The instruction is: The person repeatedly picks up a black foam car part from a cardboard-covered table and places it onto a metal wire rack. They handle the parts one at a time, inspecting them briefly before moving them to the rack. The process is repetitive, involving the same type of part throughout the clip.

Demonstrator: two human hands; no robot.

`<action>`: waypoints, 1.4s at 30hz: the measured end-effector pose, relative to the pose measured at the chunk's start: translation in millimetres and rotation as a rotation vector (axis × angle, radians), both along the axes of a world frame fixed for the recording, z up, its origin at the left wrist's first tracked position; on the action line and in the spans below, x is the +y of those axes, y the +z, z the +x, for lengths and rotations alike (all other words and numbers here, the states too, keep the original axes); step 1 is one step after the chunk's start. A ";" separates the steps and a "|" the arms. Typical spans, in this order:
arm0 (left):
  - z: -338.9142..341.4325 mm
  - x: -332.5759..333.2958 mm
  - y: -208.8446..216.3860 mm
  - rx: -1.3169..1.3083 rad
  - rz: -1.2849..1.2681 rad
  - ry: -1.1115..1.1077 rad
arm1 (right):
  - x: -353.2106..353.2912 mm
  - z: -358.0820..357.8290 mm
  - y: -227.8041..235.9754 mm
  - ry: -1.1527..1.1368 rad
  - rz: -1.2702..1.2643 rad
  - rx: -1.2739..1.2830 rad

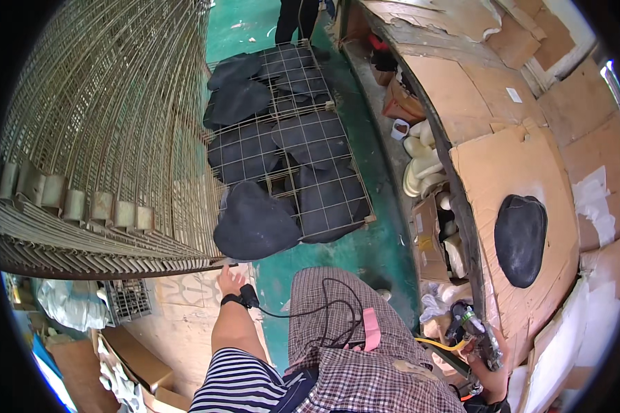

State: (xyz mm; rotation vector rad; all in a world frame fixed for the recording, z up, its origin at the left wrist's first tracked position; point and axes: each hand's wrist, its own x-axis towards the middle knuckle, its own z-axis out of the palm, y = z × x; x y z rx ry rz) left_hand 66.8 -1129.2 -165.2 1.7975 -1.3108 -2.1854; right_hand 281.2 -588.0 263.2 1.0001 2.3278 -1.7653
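Note:
My left hand (231, 282), with a black band and a small black device at the wrist, reaches to the lower corner of a tall wire drying rack (117, 138). Its fingers are apart and the tips meet the rack's edge; a firm hold does not show. At the lower right, my right hand (488, 368) is closed round a metal spray gun (472, 327) with a yellow hose (441, 343). Flat black rounded pads (257, 220) lie on a low wire shelf (324, 107) ahead of me. Another black pad (521, 239) rests on the cardboard-covered bench at right.
The bench (486, 148) runs along my right, with cardboard boxes (403, 103) and cream foot-shaped forms (424, 158) beneath. A person in dark trousers (296, 20) stands beyond the shelf. A black cable crosses my checked apron (324, 303). Cartons (134, 358) sit at lower left.

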 end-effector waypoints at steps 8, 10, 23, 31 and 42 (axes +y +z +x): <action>-46.5 179.3 1.7 -0.057 -0.057 -0.566 | 16.6 26.5 -7.7 -0.007 0.022 0.056; -70.3 276.1 38.9 0.080 -0.068 -0.786 | 31.9 38.8 -8.2 -0.039 0.051 0.054; -68.8 781.5 144.2 0.897 -0.576 -1.757 | 81.8 184.6 -38.1 -0.674 0.042 0.065; -42.7 864.8 126.0 0.814 -0.600 -1.754 | 114.7 214.2 -54.1 -0.808 -0.015 -0.006; -61.0 747.3 167.5 0.494 0.673 -1.410 | 162.8 177.8 -77.0 -0.631 -0.039 0.027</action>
